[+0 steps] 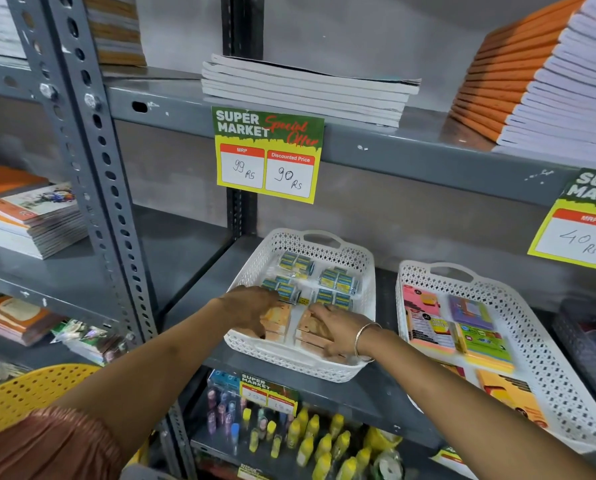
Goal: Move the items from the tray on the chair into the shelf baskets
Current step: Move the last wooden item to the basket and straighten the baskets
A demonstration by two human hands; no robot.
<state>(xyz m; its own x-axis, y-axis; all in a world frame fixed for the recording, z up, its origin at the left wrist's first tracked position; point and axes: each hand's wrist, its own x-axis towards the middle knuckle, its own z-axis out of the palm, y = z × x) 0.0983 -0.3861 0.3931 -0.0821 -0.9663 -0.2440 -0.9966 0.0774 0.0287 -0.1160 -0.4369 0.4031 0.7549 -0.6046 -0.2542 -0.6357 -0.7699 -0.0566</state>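
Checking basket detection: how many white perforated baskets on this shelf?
2. One white basket sits centre, with the left hand and right hand inside it. The second basket sits to its right. A darker container at the far right edge is cut off.

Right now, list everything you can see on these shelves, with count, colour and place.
Left basket: one, white, middle shelf.
Wrapped packs: about five, blue-yellow, back of left basket.
Orange packs: two stacks, front of left basket.
Right basket: one, white, beside the left basket.
Sticky-note pads: several, mixed colours, in right basket.
White notebooks: one stack, top shelf.
Orange notebooks: one stack, top shelf right.
Price cards: three visible, yellow-green, on shelf edges.
Bottles: many, yellow, lower shelf.
Chair: yellow, lower left.
Left hand: on left orange stack.
Right hand: on right orange stack, bangle on wrist.
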